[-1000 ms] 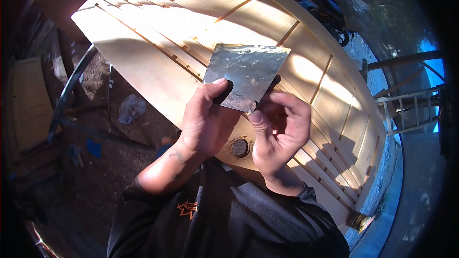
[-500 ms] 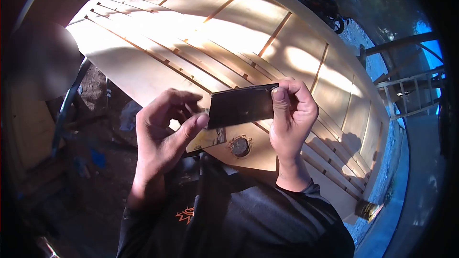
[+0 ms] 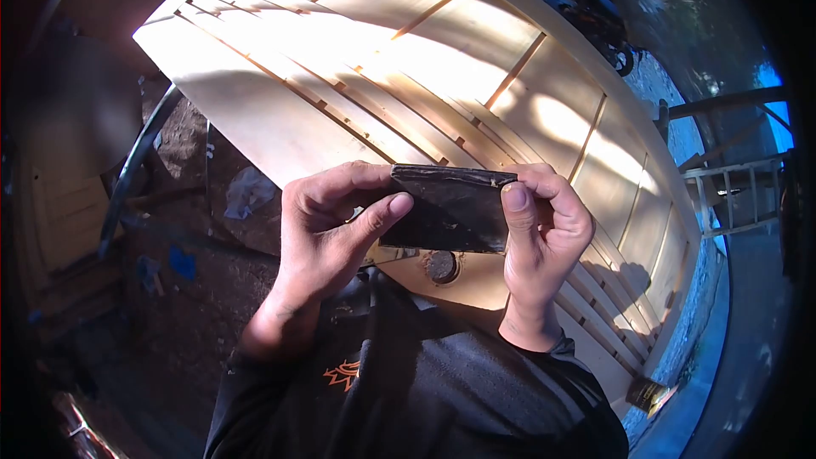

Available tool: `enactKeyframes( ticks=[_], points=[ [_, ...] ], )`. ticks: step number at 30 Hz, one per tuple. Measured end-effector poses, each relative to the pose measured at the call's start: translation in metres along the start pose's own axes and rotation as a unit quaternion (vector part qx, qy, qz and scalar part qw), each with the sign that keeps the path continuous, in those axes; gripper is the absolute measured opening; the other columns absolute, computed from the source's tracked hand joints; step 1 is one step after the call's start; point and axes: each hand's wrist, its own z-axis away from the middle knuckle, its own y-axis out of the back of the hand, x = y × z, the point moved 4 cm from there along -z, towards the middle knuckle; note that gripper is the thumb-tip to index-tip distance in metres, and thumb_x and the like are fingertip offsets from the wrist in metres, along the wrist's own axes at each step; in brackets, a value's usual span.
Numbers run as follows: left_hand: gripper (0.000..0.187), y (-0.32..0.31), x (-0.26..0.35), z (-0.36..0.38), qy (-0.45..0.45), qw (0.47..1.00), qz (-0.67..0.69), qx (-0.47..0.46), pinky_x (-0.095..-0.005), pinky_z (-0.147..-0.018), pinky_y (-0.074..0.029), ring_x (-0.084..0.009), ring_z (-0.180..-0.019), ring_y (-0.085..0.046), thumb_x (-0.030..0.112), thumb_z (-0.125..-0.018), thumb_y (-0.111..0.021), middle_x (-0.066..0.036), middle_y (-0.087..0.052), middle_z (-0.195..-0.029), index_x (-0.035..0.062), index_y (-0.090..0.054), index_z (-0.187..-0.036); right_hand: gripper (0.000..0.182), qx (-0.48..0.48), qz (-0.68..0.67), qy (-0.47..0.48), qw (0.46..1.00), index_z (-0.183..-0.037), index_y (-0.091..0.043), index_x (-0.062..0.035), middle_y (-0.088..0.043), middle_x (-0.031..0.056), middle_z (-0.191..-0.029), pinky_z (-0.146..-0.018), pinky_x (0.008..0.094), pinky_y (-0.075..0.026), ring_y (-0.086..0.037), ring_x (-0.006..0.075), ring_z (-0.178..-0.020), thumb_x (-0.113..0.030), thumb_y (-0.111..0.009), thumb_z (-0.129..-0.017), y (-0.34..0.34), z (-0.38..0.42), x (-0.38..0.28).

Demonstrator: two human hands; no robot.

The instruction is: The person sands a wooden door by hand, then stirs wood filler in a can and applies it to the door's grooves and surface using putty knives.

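With our left hand [image 3: 327, 225] we pinch the left end of a dark, flat plate [image 3: 450, 219], thumb laid on its face, fingers bent along the top edge. With our right hand [image 3: 551, 225] we clasp the upper right corner, thumb in front, fingers curled behind. We have the plate raised above the lower end of the panel [image 3: 238, 102], its long top edge rough and layered, its face smooth and dull.

The panel is pale, smooth wood with a curved rim, long straight slats and narrow dark grooves; sunlight falls on it in bright patches. Just below the plate we see a round, dark, coarse disc [image 3: 441, 267] in the wood. On the dirt ground beside the panel lie crumpled, whitish plastic [image 3: 249, 191] and a blue scrap [image 3: 181, 262].
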Motion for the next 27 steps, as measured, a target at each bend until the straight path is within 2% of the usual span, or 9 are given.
enactKeyframes(
  ticks=[1, 8, 14, 23, 26, 27],
  points=[
    [0.019, 0.000, -0.001, 0.000, 0.000, 1.000, -0.004, -0.012, -0.0223, -0.073, -0.051, -0.0099, -0.081, -0.062, -0.003, -0.080, -0.067, -0.010, -0.067, -0.088, -0.0080, -0.061, -0.098, 0.010, -0.006, -0.003, 0.006, 1.000, -0.087, -0.060, 0.0042, -0.061, 0.0069, -0.084, -0.068, 0.0181, -0.044, -0.055, 0.0067, -0.074, -0.004, -0.065, -0.084, 0.000, 0.000, -0.001],
    [0.019, -0.003, -0.001, -0.004, 0.026, 0.999, 0.022, -0.011, -0.0219, -0.072, -0.051, -0.0104, -0.080, -0.062, -0.003, -0.081, -0.066, -0.010, -0.067, -0.087, -0.0069, -0.063, -0.099, 0.010, -0.001, -0.010, 0.024, 1.000, -0.084, -0.061, 0.0060, -0.063, 0.0123, -0.085, -0.069, 0.0209, -0.046, -0.060, 0.0130, -0.078, 0.002, -0.069, -0.079, 0.002, -0.001, -0.003],
    [0.019, 0.001, -0.011, -0.008, 0.048, 0.999, 0.015, -0.006, -0.0241, -0.072, -0.053, -0.0124, -0.079, -0.064, -0.001, -0.080, -0.067, -0.012, -0.068, -0.088, -0.0074, -0.063, -0.098, 0.014, -0.010, 0.020, 0.020, 1.000, -0.082, -0.062, 0.0053, -0.065, 0.0134, -0.084, -0.060, 0.0204, -0.048, -0.061, 0.0124, -0.073, -0.001, -0.072, -0.076, 0.001, -0.002, -0.004],
    [0.019, 0.004, -0.014, -0.007, 0.054, 0.998, 0.025, -0.001, -0.0247, -0.073, -0.053, -0.0129, -0.080, -0.064, -0.002, -0.080, -0.067, -0.012, -0.068, -0.089, -0.0069, -0.064, -0.098, 0.013, -0.016, 0.020, 0.014, 1.000, -0.082, -0.062, 0.0048, -0.065, 0.0124, -0.084, -0.061, 0.0202, -0.049, -0.060, 0.0104, -0.072, -0.001, -0.072, -0.076, -0.001, -0.001, -0.004],
    [0.018, 0.004, -0.014, -0.007, 0.052, 0.998, 0.029, 0.005, -0.0244, -0.074, -0.052, -0.0125, -0.081, -0.063, -0.002, -0.080, -0.067, -0.011, -0.068, -0.089, -0.0065, -0.064, -0.097, 0.011, -0.028, 0.025, -0.017, 0.999, -0.084, -0.060, 0.0047, -0.064, 0.0146, -0.089, -0.072, 0.0231, -0.049, -0.061, 0.0144, -0.081, 0.001, -0.069, -0.079, -0.001, 0.002, -0.004],
    [0.017, 0.004, -0.014, -0.006, 0.052, 0.998, 0.028, 0.008, -0.0242, -0.075, -0.052, -0.0123, -0.081, -0.063, -0.002, -0.080, -0.067, -0.011, -0.068, -0.088, -0.0064, -0.064, -0.096, 0.012, -0.022, 0.025, -0.005, 0.999, -0.084, -0.060, 0.0048, -0.064, 0.0136, -0.087, -0.068, 0.0219, -0.049, -0.061, 0.0128, -0.078, 0.000, -0.070, -0.078, -0.001, 0.001, -0.003]
  ],
)
